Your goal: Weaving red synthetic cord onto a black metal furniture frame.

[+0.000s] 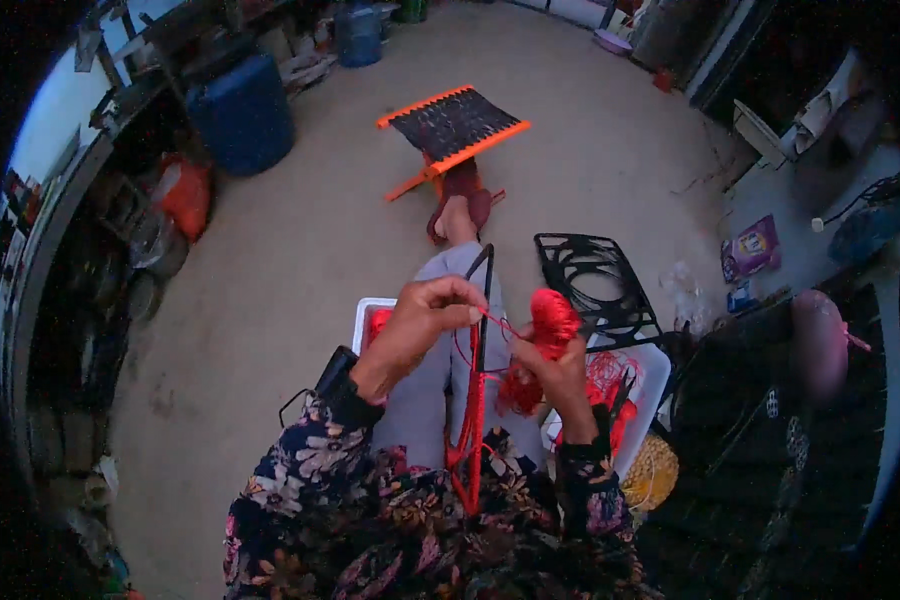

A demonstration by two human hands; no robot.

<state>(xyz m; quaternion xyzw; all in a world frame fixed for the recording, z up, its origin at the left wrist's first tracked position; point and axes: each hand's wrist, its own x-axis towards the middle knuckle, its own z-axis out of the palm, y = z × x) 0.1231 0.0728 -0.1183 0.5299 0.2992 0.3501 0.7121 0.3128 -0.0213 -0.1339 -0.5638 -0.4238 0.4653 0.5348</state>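
Nearest the body, the red-wrapped lower end (467,440) of a slim black frame (483,285) rests against the floral top; the frame's long axis runs up and away, between the thighs. This upright divides the two hands: the left hand (410,325) is on its left, the right hand (555,375) on its right, both close to it. A thin red strand (497,321) spans the gap, crossing the frame's long axis at a slant, roughly level with the frame's middle.

The left grip is narrow, thumb and finger pinched on the strand just beside the bar. The right grip is closed around the lower part of a red cord bundle (554,316), whose rounded top sticks up beyond the fingers; some of those fingers are hidden.

Farther off, a black openwork panel (638,285) lies to the right, and an orange-railed folding stool (457,125) stands ahead.
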